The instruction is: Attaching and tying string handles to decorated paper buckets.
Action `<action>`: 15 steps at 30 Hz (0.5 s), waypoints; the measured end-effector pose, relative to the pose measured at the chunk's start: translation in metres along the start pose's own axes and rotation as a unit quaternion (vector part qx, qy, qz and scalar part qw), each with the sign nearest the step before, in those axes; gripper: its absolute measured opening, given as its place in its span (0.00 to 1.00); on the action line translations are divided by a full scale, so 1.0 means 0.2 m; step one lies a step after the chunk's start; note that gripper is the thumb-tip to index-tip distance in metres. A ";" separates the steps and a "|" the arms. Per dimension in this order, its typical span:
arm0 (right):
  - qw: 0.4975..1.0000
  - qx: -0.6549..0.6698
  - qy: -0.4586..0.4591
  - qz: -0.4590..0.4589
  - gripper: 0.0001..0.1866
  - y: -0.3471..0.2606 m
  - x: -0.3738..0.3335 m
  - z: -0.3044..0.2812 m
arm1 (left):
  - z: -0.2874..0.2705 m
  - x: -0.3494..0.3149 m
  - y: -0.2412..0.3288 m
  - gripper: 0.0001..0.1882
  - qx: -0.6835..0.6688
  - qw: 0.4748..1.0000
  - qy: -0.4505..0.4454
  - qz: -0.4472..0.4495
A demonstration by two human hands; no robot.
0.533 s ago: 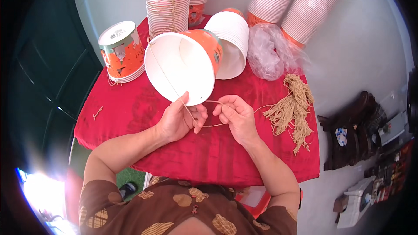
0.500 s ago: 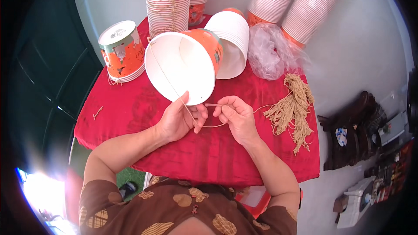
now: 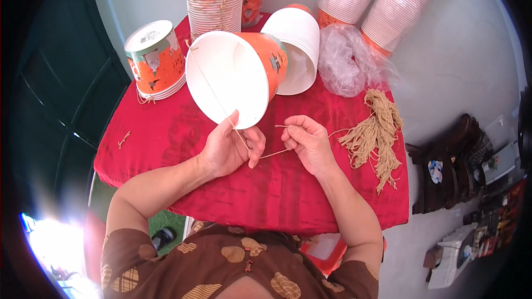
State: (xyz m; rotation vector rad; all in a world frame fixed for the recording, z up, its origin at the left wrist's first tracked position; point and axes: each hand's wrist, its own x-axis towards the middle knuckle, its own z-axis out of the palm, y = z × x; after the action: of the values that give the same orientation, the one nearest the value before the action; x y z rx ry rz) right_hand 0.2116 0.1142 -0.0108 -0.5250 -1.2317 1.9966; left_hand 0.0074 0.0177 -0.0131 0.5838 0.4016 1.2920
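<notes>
An orange paper bucket (image 3: 271,58) lies tilted on its side, its white open mouth facing me. A thin length of twine (image 3: 210,84) is fixed at the far left of the rim and crosses the mouth down to my left hand (image 3: 231,143). That hand is closed on the twine with curled fingers, its thumb beside the near rim. From there the twine runs across to my right hand (image 3: 308,141), pinched between thumb and fingers, a short free end sticking out leftward. The hands are apart, above the red cloth.
The red-covered table (image 3: 266,188) carries a bundle of loose twine (image 3: 377,133), an upside-down bucket stack (image 3: 155,66), a tilted white-sided stack (image 3: 299,50), a tall stack (image 3: 215,5) and a crumpled plastic bag (image 3: 342,66). Wrapped stacks (image 3: 402,8) lean against the wall. A twine scrap (image 3: 124,139) lies left.
My right hand has drawn slightly right, away from the left, and the twine between them is straighter. The left hand stays by the rim.
</notes>
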 end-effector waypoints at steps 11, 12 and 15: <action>0.999 -0.020 0.037 -0.026 0.09 -0.01 -0.01 0.05 | 0.01 0.00 0.01 0.38 -0.011 1.000 -0.019 -0.015; 0.998 -0.047 0.046 -0.006 0.09 -0.01 -0.02 0.06 | 0.01 0.00 0.01 0.38 -0.017 0.999 -0.029 -0.019; 0.994 -0.104 0.033 0.006 0.08 -0.01 -0.03 0.07 | 0.02 -0.01 0.00 0.38 -0.026 0.998 -0.040 -0.032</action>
State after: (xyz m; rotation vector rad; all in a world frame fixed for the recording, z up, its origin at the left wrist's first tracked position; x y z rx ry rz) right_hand 0.2065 0.1020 -0.0017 -0.6953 -1.4063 1.8572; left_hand 0.0096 0.0154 -0.0096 0.5731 0.3166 1.2106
